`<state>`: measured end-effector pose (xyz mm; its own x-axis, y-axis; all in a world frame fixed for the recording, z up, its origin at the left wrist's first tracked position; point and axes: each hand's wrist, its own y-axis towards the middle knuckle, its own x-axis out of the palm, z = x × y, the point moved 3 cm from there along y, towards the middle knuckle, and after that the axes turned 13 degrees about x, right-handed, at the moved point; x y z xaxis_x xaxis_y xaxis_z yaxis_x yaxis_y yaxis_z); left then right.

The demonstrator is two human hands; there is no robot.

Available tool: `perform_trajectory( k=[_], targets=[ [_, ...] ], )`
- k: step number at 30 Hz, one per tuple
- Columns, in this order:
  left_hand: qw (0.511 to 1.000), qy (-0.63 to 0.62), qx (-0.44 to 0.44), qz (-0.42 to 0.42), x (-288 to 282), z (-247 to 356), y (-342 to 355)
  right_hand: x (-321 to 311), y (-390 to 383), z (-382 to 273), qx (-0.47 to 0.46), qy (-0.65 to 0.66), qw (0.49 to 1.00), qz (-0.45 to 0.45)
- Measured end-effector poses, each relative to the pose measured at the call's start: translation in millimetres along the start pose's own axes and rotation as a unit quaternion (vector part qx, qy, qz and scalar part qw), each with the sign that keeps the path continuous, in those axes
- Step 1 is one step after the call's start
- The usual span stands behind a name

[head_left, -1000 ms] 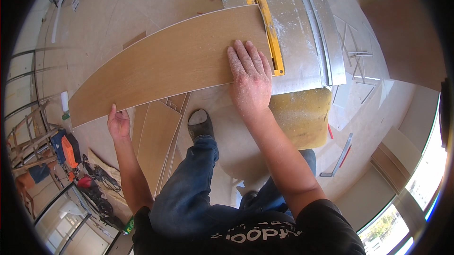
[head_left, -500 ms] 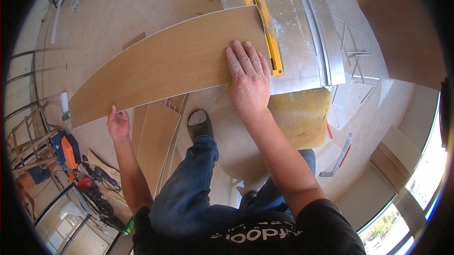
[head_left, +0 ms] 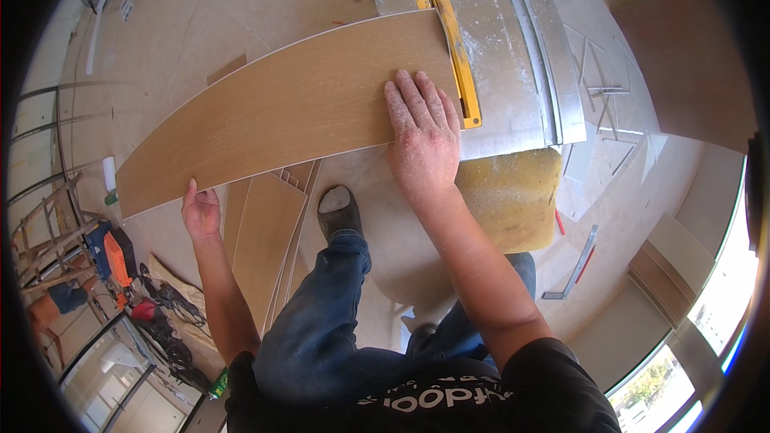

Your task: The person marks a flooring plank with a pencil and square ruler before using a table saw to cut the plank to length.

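A long wood-grain board (head_left: 281, 104) with a pale edge lies across the left side of a metal saw table (head_left: 513, 72). Its right end meets the yellow insert plate (head_left: 459, 56) around the slot, and the blade is hidden or too small to make out. My right hand (head_left: 423, 124), dusty with white powder, rests flat on top of the board near that end, fingers stretched forward. At the board's near left edge my left hand (head_left: 201, 210) grips from below, thumb over the edge; its other fingers are partly hidden underneath.
More wood-grain boards (head_left: 265, 244) lean in a stack by my left leg. A worn yellow panel (head_left: 509, 200) sits under the table's near edge. A metal square (head_left: 571, 264) and thin offcuts (head_left: 609, 104) lie on the floor to the right. Tools and an orange case (head_left: 120, 255) are at left.
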<state>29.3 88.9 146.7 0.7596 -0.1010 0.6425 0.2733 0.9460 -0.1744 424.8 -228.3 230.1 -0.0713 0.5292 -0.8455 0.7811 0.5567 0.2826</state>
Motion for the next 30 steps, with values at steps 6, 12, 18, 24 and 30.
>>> perform_trajectory(
  k=[6, 12, 18, 24, 30],
  targets=[
    [1.000, -0.004, 0.000, -0.002, -3, 0, -2, 1, -4, 2, -0.001, -0.001, 1.000, -0.004],
    [1.000, 0.007, 0.004, 0.028, -17, 14, -28, -14, -31, -1, -0.009, -0.002, 1.000, -0.022],
    [0.998, 0.014, 0.063, 0.029, -34, 68, -81, -70, -92, -18, -0.101, 0.111, 0.977, -0.152],
    [0.991, -0.040, 0.127, -0.006, -34, 144, -112, -170, -115, 32, -0.029, 0.259, 0.962, -0.085],
    [0.982, -0.039, 0.178, -0.045, -11, 195, -149, -221, -89, 48, 0.149, 0.339, 0.926, -0.077]
  ],
)
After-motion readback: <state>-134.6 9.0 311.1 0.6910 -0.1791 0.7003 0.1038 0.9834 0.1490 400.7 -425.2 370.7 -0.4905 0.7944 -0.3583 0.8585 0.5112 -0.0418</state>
